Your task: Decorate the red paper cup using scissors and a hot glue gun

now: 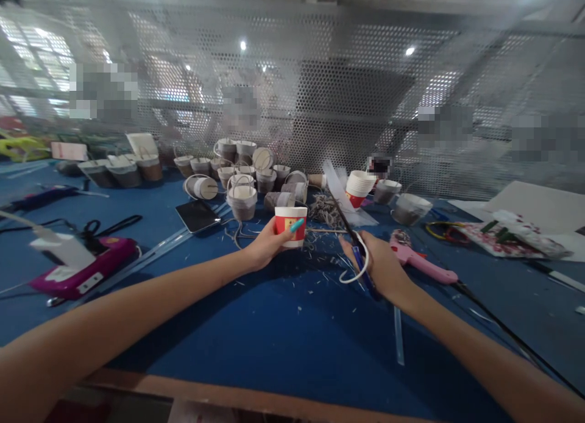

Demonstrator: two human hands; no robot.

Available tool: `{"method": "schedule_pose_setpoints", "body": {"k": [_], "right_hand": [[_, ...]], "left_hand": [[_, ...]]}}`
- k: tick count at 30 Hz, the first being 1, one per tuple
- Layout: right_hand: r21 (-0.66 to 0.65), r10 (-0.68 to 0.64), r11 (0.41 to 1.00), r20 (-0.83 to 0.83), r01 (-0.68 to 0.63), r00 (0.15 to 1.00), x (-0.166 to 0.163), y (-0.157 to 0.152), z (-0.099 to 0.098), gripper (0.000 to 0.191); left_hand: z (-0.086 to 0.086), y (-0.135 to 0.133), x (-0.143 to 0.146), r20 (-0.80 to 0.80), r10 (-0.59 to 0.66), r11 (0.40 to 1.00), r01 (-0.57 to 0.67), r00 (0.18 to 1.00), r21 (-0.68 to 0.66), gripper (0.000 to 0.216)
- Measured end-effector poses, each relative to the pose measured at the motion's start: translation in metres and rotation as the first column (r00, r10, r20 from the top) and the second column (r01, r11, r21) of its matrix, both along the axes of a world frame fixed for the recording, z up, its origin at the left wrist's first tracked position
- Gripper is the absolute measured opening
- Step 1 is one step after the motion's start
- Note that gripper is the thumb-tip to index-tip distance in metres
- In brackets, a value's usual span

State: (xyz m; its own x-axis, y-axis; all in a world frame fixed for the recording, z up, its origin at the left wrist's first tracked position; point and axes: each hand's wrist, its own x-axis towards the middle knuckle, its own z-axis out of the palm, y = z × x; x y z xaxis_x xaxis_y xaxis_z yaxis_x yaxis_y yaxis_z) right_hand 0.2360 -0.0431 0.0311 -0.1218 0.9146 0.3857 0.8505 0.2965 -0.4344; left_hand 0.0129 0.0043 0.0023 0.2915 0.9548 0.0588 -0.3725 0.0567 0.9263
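So the left hand [267,245] has a red and white paper cup [297,235] pinched, thumb with a teal nail pressed on the near side, the other fingers mostly hidden, so can't tell exactly how they sit. The cup is upright, roughly midway between the left and right edges of the blue worktop [274,331], well back from the near edge. The right hand [384,266] is curled around the blue handles of what look like scissors [346,220], blades pointing toward the far edge; can't really see each fingertip. A white loop [350,281] hangs by that hand too. Just right of it lies a pink glue gun [427,264]. Scraps litter the worktop between the hands, and a messy pile of string [323,209] sits behind. Toward the far edge there's a bunch of little buckets [242,202] and a stack of cups [359,187]. Purple power strip [86,280] near the left edge.
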Motion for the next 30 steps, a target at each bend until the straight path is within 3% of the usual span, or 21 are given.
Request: {"method": "schedule_pose_setpoints", "body": {"k": [3,8,12,18,23,30], "right_hand": [[0.015,-0.015,1.0,0.029,0.015,0.999,0.0,0.001,-0.004,0.028],[-0.007,-0.11,0.993,0.196,0.114,0.974,-0.005,0.0,-0.002,0.03],[0.024,-0.156,0.987,0.324,0.157,0.933,-0.011,-0.005,0.001,0.033],[0.019,-0.162,0.985,0.43,0.17,0.888,-0.015,-0.012,0.003,0.033],[-0.004,-0.145,0.986,0.471,0.167,0.87,-0.017,-0.015,0.004,0.034],[-0.009,-0.116,0.99,0.54,0.144,0.834,-0.016,-0.016,0.006,0.035]], "left_hand": [[-0.001,-0.003,0.0,-0.03,0.0,1.0,0.001,1.0,0.026,0.055],[-0.006,-0.002,-0.003,-0.245,0.124,0.951,-0.045,0.962,0.306,0.076],[-0.009,0.001,-0.006,-0.361,0.327,0.848,-0.102,0.873,0.52,0.075],[-0.004,-0.008,-0.008,-0.37,0.547,0.66,-0.115,0.751,0.742,0.059],[-0.002,-0.014,-0.007,-0.391,0.49,0.67,-0.049,0.78,0.741,0.059],[-0.004,-0.016,-0.008,-0.431,0.486,0.673,-0.011,0.76,0.74,0.057]]}}
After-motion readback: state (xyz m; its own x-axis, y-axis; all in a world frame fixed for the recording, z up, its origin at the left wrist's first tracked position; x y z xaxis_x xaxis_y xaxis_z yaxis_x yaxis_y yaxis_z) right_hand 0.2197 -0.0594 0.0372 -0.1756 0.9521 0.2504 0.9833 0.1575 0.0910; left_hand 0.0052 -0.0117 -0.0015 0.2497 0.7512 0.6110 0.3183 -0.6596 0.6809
